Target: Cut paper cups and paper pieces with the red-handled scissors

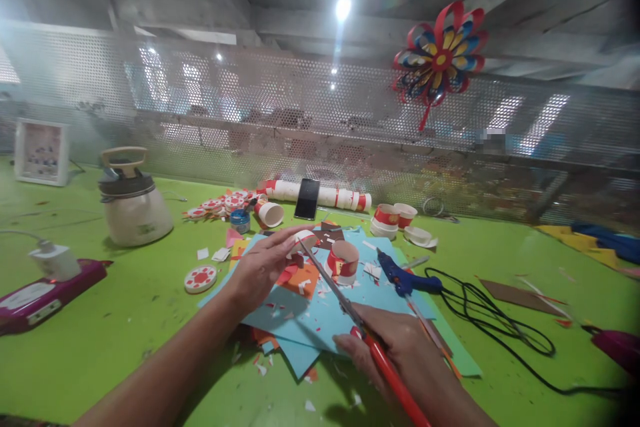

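My left hand is closed on a small white piece of paper cup with a red edge, above the sheets of coloured paper. In my right hand are scissors with red handles, their blades pointing up and left to the cup piece. The blade tips meet or overlap its edge; whether they are cutting into it I cannot tell. Just right of the blades, a red and white paper cup ring stands on the light blue paper. Small paper scraps lie scattered around it.
To the right lies a blue glue gun with a looping black cable. Behind stand more cup pieces, a phone and a blue-lidded jar. A kettle and a purple power strip occupy the left.
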Demonstrator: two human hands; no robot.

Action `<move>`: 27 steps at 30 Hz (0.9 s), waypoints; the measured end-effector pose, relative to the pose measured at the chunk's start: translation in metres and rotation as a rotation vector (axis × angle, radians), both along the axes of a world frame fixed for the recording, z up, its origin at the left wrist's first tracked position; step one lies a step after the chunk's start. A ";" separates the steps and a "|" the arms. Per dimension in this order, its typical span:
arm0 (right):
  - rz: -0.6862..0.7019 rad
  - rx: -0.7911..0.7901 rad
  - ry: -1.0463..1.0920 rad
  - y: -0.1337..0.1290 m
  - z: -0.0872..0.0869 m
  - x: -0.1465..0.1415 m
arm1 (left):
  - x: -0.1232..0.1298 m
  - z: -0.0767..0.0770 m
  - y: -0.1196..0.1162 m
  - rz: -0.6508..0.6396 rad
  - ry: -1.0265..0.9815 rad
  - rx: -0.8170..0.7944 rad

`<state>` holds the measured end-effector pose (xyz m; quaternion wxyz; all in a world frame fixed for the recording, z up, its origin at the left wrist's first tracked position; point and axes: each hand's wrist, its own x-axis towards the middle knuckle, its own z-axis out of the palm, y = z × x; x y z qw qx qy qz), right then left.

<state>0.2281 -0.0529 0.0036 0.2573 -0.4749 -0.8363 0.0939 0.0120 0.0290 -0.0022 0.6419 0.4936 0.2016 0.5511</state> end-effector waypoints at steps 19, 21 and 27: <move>0.037 -0.388 0.397 -0.009 0.014 0.003 | -0.010 -0.005 0.008 -0.017 -0.073 0.077; 0.059 -0.370 0.503 -0.015 0.020 0.002 | -0.010 -0.004 0.007 -0.015 -0.072 0.083; 0.172 -0.612 0.817 -0.014 0.024 0.006 | -0.008 -0.001 0.004 -0.007 -0.063 0.076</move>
